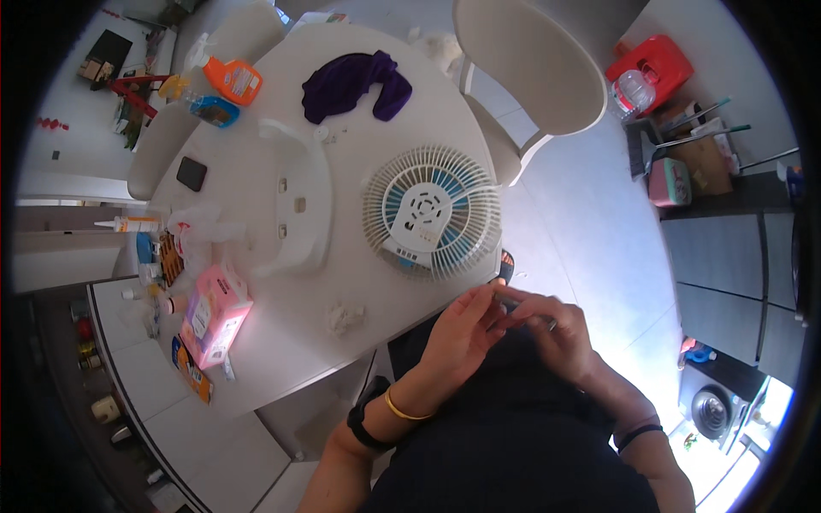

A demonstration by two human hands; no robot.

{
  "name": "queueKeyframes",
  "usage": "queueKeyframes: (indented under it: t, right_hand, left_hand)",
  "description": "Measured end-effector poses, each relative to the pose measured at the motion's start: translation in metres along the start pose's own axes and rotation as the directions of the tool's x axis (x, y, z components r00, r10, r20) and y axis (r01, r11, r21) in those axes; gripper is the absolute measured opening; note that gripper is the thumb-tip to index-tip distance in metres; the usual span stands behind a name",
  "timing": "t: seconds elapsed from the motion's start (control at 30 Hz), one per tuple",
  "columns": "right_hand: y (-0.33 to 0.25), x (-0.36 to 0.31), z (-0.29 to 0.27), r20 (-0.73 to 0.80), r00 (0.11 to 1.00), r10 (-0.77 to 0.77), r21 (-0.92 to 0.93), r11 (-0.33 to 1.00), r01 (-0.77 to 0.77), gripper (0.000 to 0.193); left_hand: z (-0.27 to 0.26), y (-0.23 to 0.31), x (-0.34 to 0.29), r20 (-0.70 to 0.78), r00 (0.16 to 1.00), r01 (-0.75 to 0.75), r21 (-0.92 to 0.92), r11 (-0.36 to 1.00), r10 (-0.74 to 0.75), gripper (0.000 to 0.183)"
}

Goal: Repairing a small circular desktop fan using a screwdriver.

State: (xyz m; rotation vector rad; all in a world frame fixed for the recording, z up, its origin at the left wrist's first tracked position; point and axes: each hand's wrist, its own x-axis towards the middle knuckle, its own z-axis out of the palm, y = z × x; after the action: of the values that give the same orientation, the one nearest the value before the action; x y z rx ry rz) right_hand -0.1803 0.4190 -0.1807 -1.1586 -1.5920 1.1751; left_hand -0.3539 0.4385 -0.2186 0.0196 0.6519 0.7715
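Over my lap, just off the table's edge, my two hands meet at the fingertips. My right hand [560, 329] is closed around a thin, greyish, rod-like thing [510, 300], mostly hidden by the fingers; its kind is not clear. My left hand [462, 333] has its thumb and fingers pinched together at that thing's end, and whatever sits between them is too small to name. Closest to the hands on the table lies a fan head [432, 209] with a white round grille and blue blades. Left of it is a curved white plastic frame [318, 201] with small slots.
On the white table [256, 342] are a purple cloth [355, 85], orange [233, 81] and blue [214, 111] spray bottles, a dark phone [191, 173], a pink tissue pack [215, 315] and a crumpled tissue [344, 319]. A pale chair [534, 64] stands at the far right edge.
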Motion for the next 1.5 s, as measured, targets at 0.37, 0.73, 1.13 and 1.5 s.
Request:
queueKeyframes:
  t: [0.37, 0.73, 1.13, 1.5]
  right_hand:
    - [0.015, 0.006, -0.023, 0.037, 0.997, -0.065, -0.024, 0.998, 0.066, 0.035]
    - [0.032, 0.018, -0.059, 0.171, 0.977, -0.127, -0.097, 0.985, 0.145, 0.034]
    - [0.057, 0.022, -0.091, 0.031, 0.94, 0.339, 0.385, 0.864, -0.324, 0.019]
    - [0.065, 0.055, -0.089, -0.023, 0.929, 0.37, 0.209, 0.91, -0.357, 0.027]
  left_hand:
    - [-0.002, -0.004, 0.021, 0.211, 0.976, 0.045, 0.045, 0.998, -0.053, 0.032]
    - [0.011, -0.001, 0.038, 0.112, 0.991, 0.035, 0.305, 0.952, -0.072, 0.035]
    - [0.017, 0.092, 0.065, 0.642, 0.718, -0.141, 0.511, -0.848, 0.268, 0.047]
    - [0.019, 0.049, 0.099, 0.492, 0.491, 0.261, 0.704, -0.66, 0.719, 0.049]
